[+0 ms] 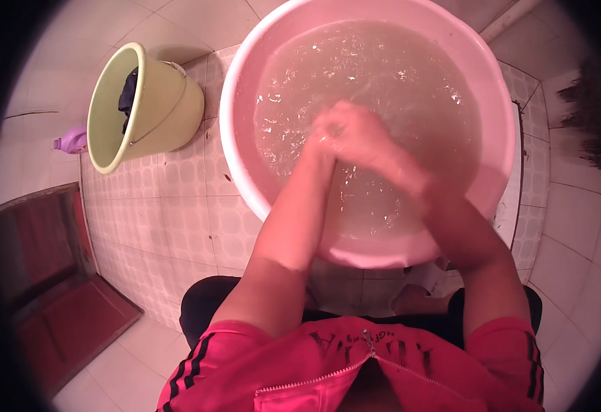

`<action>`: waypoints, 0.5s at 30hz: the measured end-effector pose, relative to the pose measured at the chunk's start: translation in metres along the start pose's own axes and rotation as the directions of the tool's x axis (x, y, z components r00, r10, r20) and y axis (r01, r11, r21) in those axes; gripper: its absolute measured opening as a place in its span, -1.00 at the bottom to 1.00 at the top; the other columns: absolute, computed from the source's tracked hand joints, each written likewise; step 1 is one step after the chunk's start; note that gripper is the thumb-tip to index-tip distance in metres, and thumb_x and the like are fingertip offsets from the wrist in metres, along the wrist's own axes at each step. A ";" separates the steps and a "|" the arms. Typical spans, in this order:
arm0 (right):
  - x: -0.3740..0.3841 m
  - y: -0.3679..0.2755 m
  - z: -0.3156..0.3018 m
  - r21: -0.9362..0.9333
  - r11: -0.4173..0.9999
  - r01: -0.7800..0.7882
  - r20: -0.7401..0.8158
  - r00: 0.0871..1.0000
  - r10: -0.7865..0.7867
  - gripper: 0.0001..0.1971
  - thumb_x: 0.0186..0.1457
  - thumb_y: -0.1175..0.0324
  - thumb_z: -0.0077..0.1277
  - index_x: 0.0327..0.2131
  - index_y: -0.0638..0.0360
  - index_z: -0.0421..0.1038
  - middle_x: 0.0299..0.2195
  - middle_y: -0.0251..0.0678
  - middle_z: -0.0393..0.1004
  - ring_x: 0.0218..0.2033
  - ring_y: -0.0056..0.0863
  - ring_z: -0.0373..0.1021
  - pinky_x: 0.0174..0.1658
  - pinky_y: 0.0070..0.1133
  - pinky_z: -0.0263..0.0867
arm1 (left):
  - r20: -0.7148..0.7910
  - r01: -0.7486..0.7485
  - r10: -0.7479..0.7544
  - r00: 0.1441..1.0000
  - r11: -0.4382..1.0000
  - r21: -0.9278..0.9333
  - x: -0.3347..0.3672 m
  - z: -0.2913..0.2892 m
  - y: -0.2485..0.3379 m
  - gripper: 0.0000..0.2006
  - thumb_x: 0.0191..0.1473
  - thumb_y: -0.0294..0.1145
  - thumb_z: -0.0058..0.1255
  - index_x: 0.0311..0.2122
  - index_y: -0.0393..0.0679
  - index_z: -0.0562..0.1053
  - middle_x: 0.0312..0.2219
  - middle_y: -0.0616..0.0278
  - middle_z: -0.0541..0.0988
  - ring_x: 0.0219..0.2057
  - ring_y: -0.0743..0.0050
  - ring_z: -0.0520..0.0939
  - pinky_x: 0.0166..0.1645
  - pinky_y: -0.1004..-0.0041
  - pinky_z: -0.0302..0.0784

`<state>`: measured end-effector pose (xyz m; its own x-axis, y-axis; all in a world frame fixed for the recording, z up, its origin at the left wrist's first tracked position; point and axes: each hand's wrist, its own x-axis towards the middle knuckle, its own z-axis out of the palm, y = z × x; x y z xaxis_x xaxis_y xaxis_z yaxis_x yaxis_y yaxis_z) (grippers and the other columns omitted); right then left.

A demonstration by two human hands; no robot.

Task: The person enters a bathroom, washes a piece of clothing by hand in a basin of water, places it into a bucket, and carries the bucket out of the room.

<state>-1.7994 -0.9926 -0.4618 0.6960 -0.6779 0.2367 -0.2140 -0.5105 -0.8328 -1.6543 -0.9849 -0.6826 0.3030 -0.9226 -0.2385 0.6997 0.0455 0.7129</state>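
A large pink basin (245, 172) holds cloudy, brownish water (383, 75) with bright ripples and small bubbles. Over its middle, my left hand (322, 134) and my right hand (364, 136) press together close to the water's surface. Both look closed, with the fingers curled in and blurred by motion. Anything between them is hidden, so I cannot make out what they hold. My right hand lies partly across the left. Wet skin glints where the two meet.
Left of the basin stands a pale green bucket (170, 103) with a wire handle and dark cloth (128, 93) inside. A purple bottle (72, 141) is beside it. A reddish-brown wooden piece (74, 336) sits at lower left on the tiled floor (170, 220).
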 end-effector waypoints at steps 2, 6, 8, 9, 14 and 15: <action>-0.003 0.013 0.000 -0.229 0.973 -0.021 -0.019 1.000 0.017 -0.82 -0.02 0.29 -0.10 -0.47 0.16 0.45 -0.47 -0.13 0.46 -0.46 -0.16 0.41 -0.36 -0.37 0.32 | 0.099 0.136 -0.127 0.987 0.986 -0.094 -0.010 0.042 -0.022 -0.82 0.14 -0.34 -0.24 -0.27 -0.17 0.39 -0.46 0.19 0.47 -0.46 0.38 0.54 -0.50 0.38 0.47; -0.005 0.095 -0.054 -0.319 0.795 -0.516 -0.204 0.856 0.475 -0.68 0.02 0.16 -0.15 -0.53 0.22 0.44 -0.46 -0.04 0.45 -0.41 -0.07 0.39 -0.32 -0.35 0.30 | 0.265 0.544 -0.499 0.825 0.828 -0.135 -0.043 0.139 -0.006 -0.81 0.15 -0.29 -0.22 -0.30 -0.15 0.40 -0.39 0.22 0.46 -0.43 0.45 0.53 -0.46 0.52 0.49; -0.001 0.106 -0.081 -0.357 0.816 -0.455 -0.131 0.889 0.438 -0.65 0.03 0.12 -0.15 -0.49 0.24 0.44 -0.45 -0.05 0.46 -0.40 -0.11 0.41 -0.29 -0.37 0.30 | 0.330 0.555 -0.493 0.805 0.822 -0.126 -0.043 0.166 0.023 -0.81 0.15 -0.28 -0.22 -0.31 -0.14 0.40 -0.37 0.23 0.45 -0.43 0.47 0.53 -0.45 0.55 0.49; -0.001 0.116 -0.089 -0.259 0.810 -0.527 -0.211 0.849 0.484 -0.66 0.04 0.14 -0.17 -0.42 0.24 0.45 -0.39 -0.06 0.46 -0.35 -0.10 0.40 -0.26 -0.33 0.29 | 0.211 0.499 -0.462 0.861 0.848 -0.180 -0.040 0.177 0.036 -0.79 0.13 -0.18 -0.18 -0.33 -0.08 0.38 -0.44 0.28 0.46 -0.46 0.44 0.52 -0.49 0.51 0.46; -0.031 0.155 -0.097 0.133 0.857 -0.498 0.014 0.865 0.501 -0.64 -0.01 0.36 -0.08 -0.10 0.26 0.30 -0.24 -0.18 0.44 -0.24 -0.39 0.38 -0.15 -0.47 0.26 | -0.075 0.276 -0.269 0.960 0.956 0.102 -0.026 0.156 0.063 -0.78 0.13 -0.24 -0.15 -0.29 -0.19 0.38 -0.44 0.26 0.45 -0.42 0.45 0.50 -0.44 0.48 0.44; -0.042 0.161 -0.088 -0.139 0.912 -0.386 -0.015 0.922 0.388 -0.60 -0.03 0.43 -0.09 -0.05 0.24 0.25 -0.20 -0.18 0.42 -0.23 -0.41 0.37 -0.16 -0.49 0.26 | -0.187 0.282 -0.225 0.956 0.882 0.377 -0.025 0.154 0.050 -0.76 0.11 -0.24 -0.13 -0.26 -0.20 0.38 -0.40 0.23 0.45 -0.36 0.41 0.49 -0.33 0.39 0.45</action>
<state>-1.9237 -1.0931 -0.5619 0.5481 -0.8307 -0.0974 -0.5591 -0.2773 -0.7814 -1.7263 -1.0186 -0.5394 0.2533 -0.8208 -0.5120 0.4591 -0.3638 0.8105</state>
